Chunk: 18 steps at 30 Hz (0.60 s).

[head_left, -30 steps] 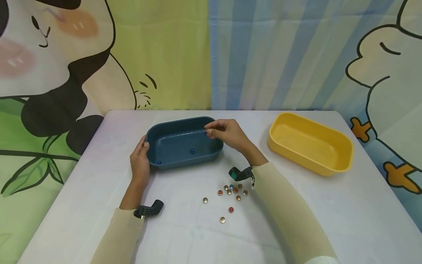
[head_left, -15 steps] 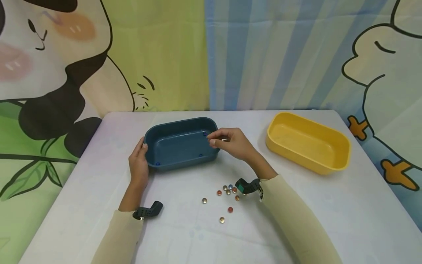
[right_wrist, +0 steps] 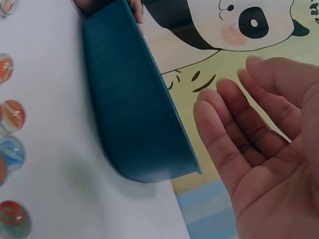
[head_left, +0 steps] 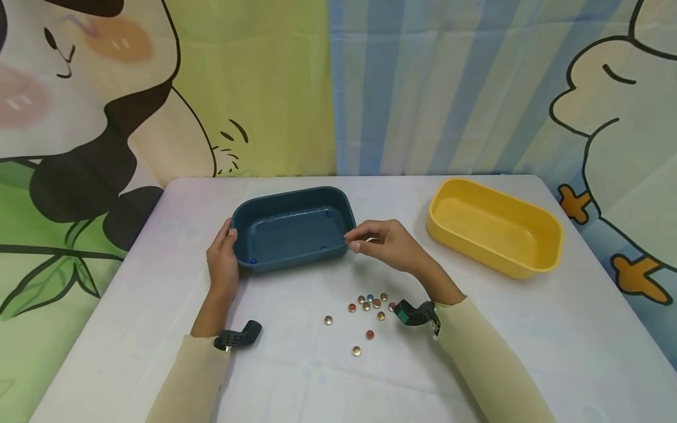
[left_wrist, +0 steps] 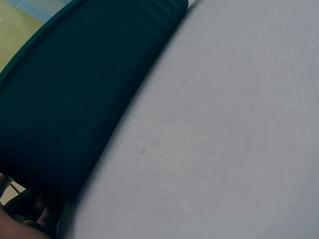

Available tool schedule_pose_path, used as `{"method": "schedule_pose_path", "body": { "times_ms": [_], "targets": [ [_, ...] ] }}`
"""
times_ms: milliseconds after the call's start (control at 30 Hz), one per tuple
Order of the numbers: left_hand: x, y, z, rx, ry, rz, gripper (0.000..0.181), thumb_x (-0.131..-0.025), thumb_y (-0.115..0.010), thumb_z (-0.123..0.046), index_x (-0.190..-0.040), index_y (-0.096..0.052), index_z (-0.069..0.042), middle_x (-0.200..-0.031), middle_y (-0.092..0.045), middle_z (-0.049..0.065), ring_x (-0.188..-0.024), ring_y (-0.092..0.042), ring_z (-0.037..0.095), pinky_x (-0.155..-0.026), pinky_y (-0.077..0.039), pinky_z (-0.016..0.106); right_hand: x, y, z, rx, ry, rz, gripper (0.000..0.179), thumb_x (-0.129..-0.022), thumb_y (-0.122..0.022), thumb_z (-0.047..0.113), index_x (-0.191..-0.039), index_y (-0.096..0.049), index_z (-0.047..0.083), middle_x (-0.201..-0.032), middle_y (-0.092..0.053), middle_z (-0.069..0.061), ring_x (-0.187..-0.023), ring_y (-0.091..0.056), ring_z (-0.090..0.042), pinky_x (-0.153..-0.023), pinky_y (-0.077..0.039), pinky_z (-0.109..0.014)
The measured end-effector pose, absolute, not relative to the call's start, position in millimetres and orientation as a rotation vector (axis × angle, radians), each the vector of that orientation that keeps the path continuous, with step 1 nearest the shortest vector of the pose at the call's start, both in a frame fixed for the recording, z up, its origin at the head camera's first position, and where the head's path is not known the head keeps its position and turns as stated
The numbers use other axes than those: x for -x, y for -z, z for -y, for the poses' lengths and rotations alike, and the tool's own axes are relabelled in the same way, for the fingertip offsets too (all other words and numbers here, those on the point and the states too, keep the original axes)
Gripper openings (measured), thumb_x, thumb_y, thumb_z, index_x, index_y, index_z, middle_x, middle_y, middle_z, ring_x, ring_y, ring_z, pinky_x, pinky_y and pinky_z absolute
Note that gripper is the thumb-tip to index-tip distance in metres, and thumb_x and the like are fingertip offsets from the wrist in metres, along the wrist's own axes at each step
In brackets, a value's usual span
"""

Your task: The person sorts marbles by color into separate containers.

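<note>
1. Left hand [head_left: 223, 267] pinches the dark-blue rectangular plastic tub [head_left: 285, 232] at its left end.
2. Right hand [head_left: 385, 244] hovers by the right end, fingers loosely bent, thumb apart.
3. Three round blue glass marbles [head_left: 328, 213] lie inside.

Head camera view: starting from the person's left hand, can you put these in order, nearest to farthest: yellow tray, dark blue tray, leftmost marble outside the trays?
From the left hand:
1. Dark blue tray: nearest, gripped at its left end.
2. Leftmost marble: to the right, on the near side of that tray.
3. Yellow tray: farthest, well over to the right.
</note>
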<state>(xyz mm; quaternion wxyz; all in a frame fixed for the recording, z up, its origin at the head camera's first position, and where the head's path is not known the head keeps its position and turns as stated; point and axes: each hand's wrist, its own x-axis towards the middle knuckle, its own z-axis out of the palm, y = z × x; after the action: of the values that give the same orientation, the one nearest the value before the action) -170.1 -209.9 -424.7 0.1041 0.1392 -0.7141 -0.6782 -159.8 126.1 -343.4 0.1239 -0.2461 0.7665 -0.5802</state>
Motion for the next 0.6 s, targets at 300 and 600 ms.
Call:
{"method": "schedule_pose_path", "body": {
  "times_ms": [300,600],
  "targets": [
    [173.1,434.3,213.7,-0.405,1.968,2.131,0.048,-0.105,-0.039,-0.027,-0.152,-0.035,-0.016,-0.156,-0.029,-0.003,-0.144,-0.019,0.011,-0.116,-0.017,0.029,158.9,378.2,-141.4,0.688,1.645,-2.190,0.019,-0.092,-0.063,0.000,-0.110,-0.069,-0.003,-0.106,-0.068,-0.014,-0.097,-0.063,-0.028,-0.085,-0.054,-0.032],
    [175.8,440.8,215.0,-0.395,1.947,2.117,0.048,-0.105,-0.040,-0.032,-0.151,-0.038,-0.018,-0.155,-0.032,-0.006,-0.143,-0.022,0.008,-0.115,-0.018,0.028,152.0,403.3,-158.0,0.680,1.625,-2.147,0.021,-0.092,-0.066,0.003,-0.111,-0.069,-0.005,-0.111,-0.066,-0.019,-0.100,-0.063,-0.026,-0.086,-0.053,-0.029]
  ]
}}
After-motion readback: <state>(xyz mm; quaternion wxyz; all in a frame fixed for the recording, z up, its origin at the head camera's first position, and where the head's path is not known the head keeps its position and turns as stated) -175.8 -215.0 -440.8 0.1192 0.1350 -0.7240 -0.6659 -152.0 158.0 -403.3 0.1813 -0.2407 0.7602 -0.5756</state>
